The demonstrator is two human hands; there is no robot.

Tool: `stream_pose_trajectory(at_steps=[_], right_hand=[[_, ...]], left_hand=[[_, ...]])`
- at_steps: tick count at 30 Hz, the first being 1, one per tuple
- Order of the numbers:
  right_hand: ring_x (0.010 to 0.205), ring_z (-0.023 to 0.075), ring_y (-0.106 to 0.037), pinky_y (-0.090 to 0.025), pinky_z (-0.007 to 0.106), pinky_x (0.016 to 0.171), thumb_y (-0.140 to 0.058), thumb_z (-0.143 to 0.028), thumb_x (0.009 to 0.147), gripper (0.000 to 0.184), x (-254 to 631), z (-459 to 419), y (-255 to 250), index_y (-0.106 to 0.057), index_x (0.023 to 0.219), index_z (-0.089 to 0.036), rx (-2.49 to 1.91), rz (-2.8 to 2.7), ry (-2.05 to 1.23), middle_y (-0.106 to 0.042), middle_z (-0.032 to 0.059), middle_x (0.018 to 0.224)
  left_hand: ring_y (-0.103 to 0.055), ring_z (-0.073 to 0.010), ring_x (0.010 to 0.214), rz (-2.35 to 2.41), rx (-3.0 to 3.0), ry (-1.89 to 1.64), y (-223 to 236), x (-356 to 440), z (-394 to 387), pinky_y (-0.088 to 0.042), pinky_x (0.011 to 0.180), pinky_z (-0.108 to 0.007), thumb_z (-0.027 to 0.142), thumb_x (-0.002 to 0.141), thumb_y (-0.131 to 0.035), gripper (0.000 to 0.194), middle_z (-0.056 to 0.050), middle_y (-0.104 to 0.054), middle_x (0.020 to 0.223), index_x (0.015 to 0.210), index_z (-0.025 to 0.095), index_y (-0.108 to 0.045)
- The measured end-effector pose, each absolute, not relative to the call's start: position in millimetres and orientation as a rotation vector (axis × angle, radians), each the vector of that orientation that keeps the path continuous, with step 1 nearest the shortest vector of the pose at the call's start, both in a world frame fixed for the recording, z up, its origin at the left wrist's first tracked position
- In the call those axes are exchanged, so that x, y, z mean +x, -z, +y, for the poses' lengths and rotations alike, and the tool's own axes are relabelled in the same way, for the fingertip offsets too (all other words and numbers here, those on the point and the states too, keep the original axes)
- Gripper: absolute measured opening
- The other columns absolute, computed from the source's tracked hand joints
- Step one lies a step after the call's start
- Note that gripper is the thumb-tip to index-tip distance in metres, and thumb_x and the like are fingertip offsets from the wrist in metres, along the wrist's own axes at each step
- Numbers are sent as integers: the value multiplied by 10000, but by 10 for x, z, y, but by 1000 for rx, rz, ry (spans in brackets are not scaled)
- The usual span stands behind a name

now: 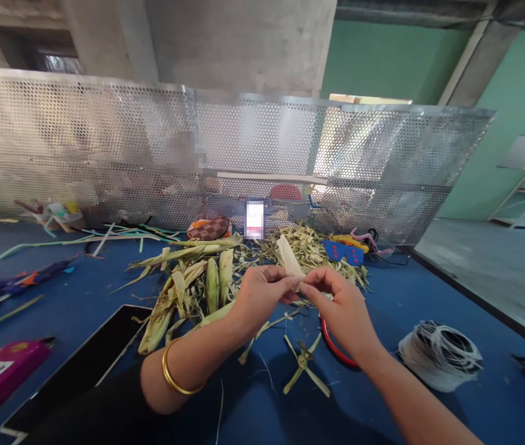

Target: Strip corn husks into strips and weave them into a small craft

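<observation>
Both of my hands pinch the lower end of one pale corn husk (289,254), which points up and away from me. My left hand (265,290) grips it from the left, thumb against fingers. From the other side, my right hand (334,296) closes finger and thumb at the same spot, almost touching the left. Below them on the blue table lies a star-shaped piece of knotted husk strips (303,360). A red ring-shaped handle (336,352) shows partly from under my right hand. Left of my hands spreads a heap of corn husks (188,290).
Shredded husk (309,244) is piled behind my hands. A spool of white string (441,355) stands at the right, a black tray (91,346) at the left. Magenta power strips (16,371) lie at both sides. A perforated metal screen (253,136) borders the table's back.
</observation>
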State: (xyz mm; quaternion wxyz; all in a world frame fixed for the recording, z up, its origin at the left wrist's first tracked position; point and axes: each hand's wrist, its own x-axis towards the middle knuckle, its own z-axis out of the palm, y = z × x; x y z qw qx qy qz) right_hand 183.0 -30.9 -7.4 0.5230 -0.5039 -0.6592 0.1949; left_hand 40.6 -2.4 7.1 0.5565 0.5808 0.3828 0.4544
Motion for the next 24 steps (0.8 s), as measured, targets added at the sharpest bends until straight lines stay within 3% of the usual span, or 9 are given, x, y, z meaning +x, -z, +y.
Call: stream_pose_trajectory(at_steps=[4,8,17,24], right_hand=[[649,160,-537,-436,268,601,-596,-329,752,135,1846,-292,84,-554,741,-201,-1207,-1524,-483,-586,7,680],[652,162,-547,-436,270,600,-608,-288,702,108,1851,-275,92,-556,741,-201,-1215,-1484,-503,-598,6,687],[643,152,-572,-449,281,624,-666,-329,652,204,1892,-272,-16,-553,753,-192,-1137,-1337,-860,-604,-9,650],[582,141,-548,-416,264,561,-666,-293,665,180,1863,-277,43,-523,718,-196,-1172,-1378,-744,-572,-27,598]], left_hand=[[-593,-124,589,870,1372,-1062,-66,424,-54,-489,624,-256,347,659,-701,200,-23,-646,609,664,149,-671],[-624,-138,712,787,1353,-1037,-32,448,-65,-483,711,-261,227,579,-757,183,-31,-694,739,730,155,-681],[-612,-114,645,794,1278,-997,-49,408,-26,-491,692,-256,234,664,-701,126,-50,-698,715,743,136,-706],[-596,-111,605,853,1303,-1005,-27,429,-38,-484,625,-236,245,647,-724,156,-50,-700,706,752,130,-712]])
